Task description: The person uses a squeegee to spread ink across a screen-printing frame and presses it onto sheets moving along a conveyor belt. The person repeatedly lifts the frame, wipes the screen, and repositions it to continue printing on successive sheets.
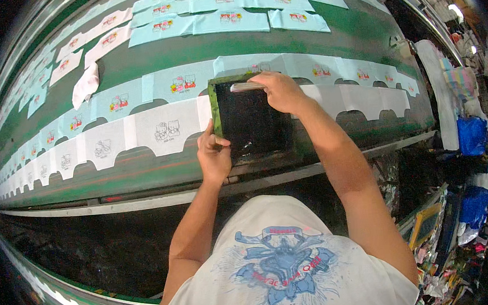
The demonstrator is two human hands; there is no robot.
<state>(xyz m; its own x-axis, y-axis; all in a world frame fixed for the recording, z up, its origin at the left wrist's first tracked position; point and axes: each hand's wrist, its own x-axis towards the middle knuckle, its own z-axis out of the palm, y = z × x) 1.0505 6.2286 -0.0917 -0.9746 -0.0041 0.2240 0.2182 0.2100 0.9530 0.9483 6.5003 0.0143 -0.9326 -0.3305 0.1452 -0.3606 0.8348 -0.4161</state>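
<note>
A screen-printing frame (215, 106) with a green left edge and a dark mesh lies over the row of white fabric pieces (106, 143). My left hand (214, 157) grips its near left side, with the forefinger stretched up along the edge and the other fingers curled. At the far end of the screen, my right hand (282, 92) is closed round a squeegee (246, 87), its pale blade part showing to the left of the fingers. Left of the frame, the white pieces carry dark outline prints. What lies under the frame is hidden.
Behind runs a row of light blue pieces (156, 88) with coloured prints on the long green table (184, 49). More blue and pink pieces (112, 42) lie farther back. A crumpled pale cloth (86, 86) rests at left. Blue bags (472, 134) and clutter stand right.
</note>
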